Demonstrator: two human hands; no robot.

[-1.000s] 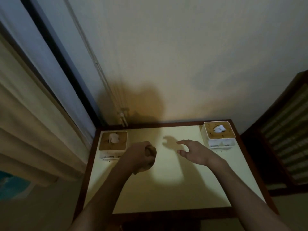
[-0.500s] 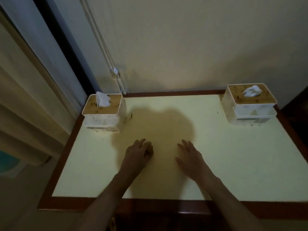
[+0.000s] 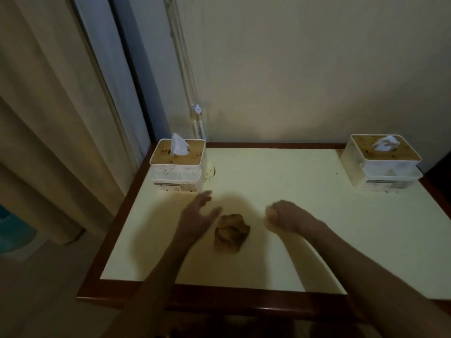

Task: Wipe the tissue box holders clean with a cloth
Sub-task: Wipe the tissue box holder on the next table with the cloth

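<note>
The pale yellow counter with a dark wooden border [image 3: 280,181] stands against a cream wall [image 3: 305,69], beside beige curtains [image 3: 48,118]. A crumpled brown cloth [image 3: 230,232] lies between the hands: the left hand [image 3: 197,217] has spread fingers, the right hand [image 3: 284,215] is curled and holds nothing visible. Two stained white tissue box holders [image 3: 178,168] [image 3: 383,164] stand at the far corners.

Two bare forearms, no sleeves, hands [image 3: 195,215] uncovered

Crumpled brown cloth [image 3: 231,232] mid-frame on table [image 3: 317,215], between spread left hand [image 3: 197,217] and curled right hand [image 3: 284,215]; tissue box holders far left [image 3: 178,165] and far right [image 3: 383,164].
</note>
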